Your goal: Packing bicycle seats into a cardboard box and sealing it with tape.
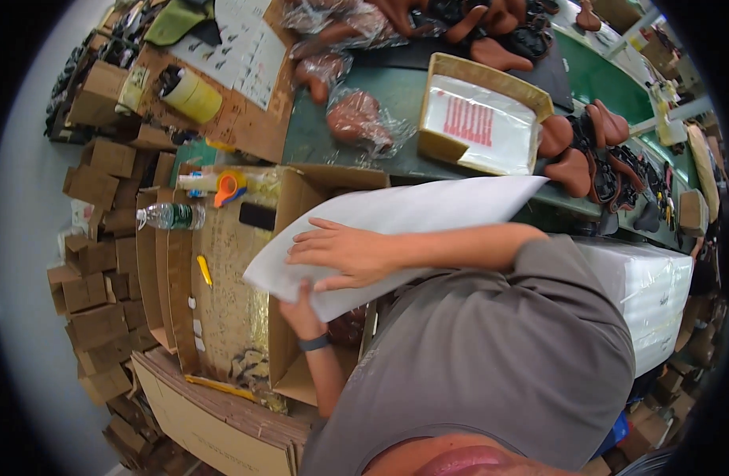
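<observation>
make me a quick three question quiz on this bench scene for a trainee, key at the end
1. True or false: the right hand is spread over the white sheet.
2. Which wrist wears the dark band: A, right; B, left; C, both?
3. Fill in: the clear plastic bottle has a ____ cap.

Key: 1, true; 2, B; 3, white.

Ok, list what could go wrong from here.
The white sheet could crease where the left hand pinches its edge and the right hand lies on it. It partly covers the open box, so contents might shift unnoticed. The bottle, on its side, could roll if bumped.
</observation>
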Available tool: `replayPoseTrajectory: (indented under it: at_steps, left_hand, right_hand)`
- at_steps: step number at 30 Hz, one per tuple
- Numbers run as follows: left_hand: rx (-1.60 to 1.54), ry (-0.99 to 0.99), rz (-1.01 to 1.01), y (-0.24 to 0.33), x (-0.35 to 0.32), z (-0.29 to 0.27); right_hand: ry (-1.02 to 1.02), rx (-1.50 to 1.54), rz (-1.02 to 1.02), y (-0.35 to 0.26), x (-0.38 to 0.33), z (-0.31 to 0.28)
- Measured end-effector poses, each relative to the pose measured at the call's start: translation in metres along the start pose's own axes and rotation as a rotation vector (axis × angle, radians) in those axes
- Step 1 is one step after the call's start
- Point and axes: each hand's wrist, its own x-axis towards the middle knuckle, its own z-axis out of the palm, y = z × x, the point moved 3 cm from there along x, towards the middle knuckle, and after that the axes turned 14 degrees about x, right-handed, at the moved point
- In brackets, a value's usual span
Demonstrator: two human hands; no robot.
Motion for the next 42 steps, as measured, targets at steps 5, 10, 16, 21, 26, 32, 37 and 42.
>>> replayPoseTrajectory:
  at_steps: [5, 10, 16, 21, 26, 32, 37, 42]
  left_hand:
    - [0.035, 0.638, -0.218, -0.195, -0.026, -0.22]
    - [0.065, 1.3, -0.376, -0.282, -0.124, -0.339]
    - [0.435, 0.736, -0.625, -0.256, -0.133, -0.272]
    - [1.518, 0.925, -1.025, -0.178, -0.096, -0.207]
    - [1.506, 1.077, -0.31, -0.093, 0.036, -0.107]
    - [0.778, 0.326, -0.063, 0.009, 0.214, 0.266]
    - [0.831, 0.115, -0.016, -0.097, 0.334, 0.427]
    - [0.987, 0.322, -0.424, -0.141, 0.381, 0.51]
  right_hand:
    - [-0.687, -0.75, 0.054, 0.203, 0.013, 0.084]
    - [-0.611, -0.702, 0.094, 0.239, 0.022, 0.075]
    - [-0.043, -0.145, 0.236, 0.2, -0.017, -0.169]
    - [0.616, -0.983, 0.592, 0.3, -0.167, -0.503]
    - [0.585, -1.217, 1.455, 0.396, -0.323, -0.729]
    - [0.395, -1.022, 0.544, 0.372, -0.21, -0.714]
    - [0.176, -0.901, 0.561, 0.484, -0.092, -0.692]
    - [0.303, -1.206, 0.577, 0.618, -0.122, -0.718]
